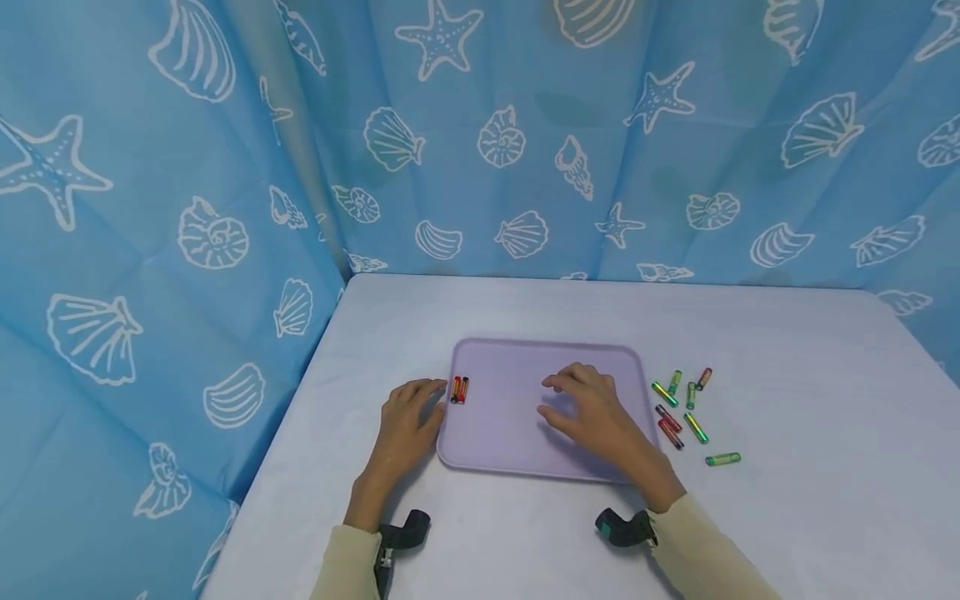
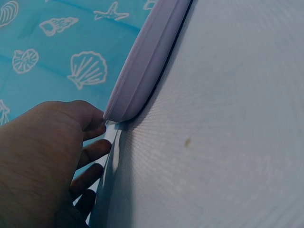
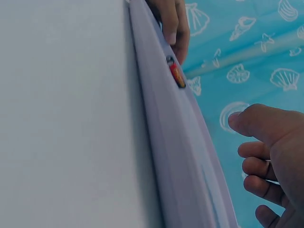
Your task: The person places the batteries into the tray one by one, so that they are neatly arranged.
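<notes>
A lilac tray (image 1: 517, 417) lies on the table. Two red-and-black batteries (image 1: 460, 389) stand side by side along its left wall; one battery (image 3: 176, 73) also shows in the right wrist view. My left hand (image 1: 405, 429) is at the tray's left edge, thumb and fingers spread apart, fingertips close to the rim (image 2: 142, 61); whether they touch it I cannot tell. Over the tray's right half hovers my right hand (image 1: 592, 408), with thumb and fingers parted and nothing between them.
To the right of the tray lie several loose batteries, among them a green one (image 1: 723, 459), a yellow-green one (image 1: 696, 427) and a red one (image 1: 671, 434). A white cloth (image 1: 810, 500) covers the table. Blue curtains (image 1: 465, 192) with shell prints hang behind and at left.
</notes>
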Demonstrator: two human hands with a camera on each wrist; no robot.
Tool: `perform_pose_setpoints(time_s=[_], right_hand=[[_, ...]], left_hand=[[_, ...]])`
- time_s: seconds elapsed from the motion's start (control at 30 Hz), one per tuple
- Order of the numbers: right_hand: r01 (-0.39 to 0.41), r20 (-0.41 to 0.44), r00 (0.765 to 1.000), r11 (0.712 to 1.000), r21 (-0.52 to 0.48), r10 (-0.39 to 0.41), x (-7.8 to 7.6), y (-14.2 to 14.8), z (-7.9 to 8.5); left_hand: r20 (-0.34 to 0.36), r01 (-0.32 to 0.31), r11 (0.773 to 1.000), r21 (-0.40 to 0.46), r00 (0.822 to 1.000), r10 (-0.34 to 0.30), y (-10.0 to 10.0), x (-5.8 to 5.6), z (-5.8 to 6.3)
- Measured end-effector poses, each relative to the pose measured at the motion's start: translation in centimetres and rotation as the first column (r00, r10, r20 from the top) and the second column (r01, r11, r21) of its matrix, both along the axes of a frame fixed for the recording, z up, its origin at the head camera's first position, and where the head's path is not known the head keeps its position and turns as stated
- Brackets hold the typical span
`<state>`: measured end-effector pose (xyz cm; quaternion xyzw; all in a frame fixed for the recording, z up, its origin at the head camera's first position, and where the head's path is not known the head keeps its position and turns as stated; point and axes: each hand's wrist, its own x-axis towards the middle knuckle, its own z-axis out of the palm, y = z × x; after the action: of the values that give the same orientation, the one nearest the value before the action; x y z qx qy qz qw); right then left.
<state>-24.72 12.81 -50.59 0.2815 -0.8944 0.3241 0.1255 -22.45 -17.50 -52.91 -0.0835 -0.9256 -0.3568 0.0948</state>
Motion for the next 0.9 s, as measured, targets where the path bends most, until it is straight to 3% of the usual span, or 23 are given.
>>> perform_pose_setpoints(time_s=[0.47, 0.73, 0.9], right_hand=[[0.062, -0.209, 0.975, 0.997, -0.045, -0.071, 1.4, 5.5, -1.3], [0.121, -0.195, 0.973, 0.992, -0.029, -0.124, 1.8, 8.2, -1.4], [0.182, -0.133, 0.974, 0.983, -0.028, -0.184, 2.5, 9.8, -1.1]], left_hand=[[0.018, 0.001, 1.0, 0.013, 1.0, -0.002, 0.3, 0.1, 0.1], [0.02, -0.004, 1.0, 0.011, 1.0, 0.004, 0.3, 0.3, 0.1], [0.007, 0.004, 1.0, 0.025, 1.0, -0.004, 0.4, 0.3, 0.0]])
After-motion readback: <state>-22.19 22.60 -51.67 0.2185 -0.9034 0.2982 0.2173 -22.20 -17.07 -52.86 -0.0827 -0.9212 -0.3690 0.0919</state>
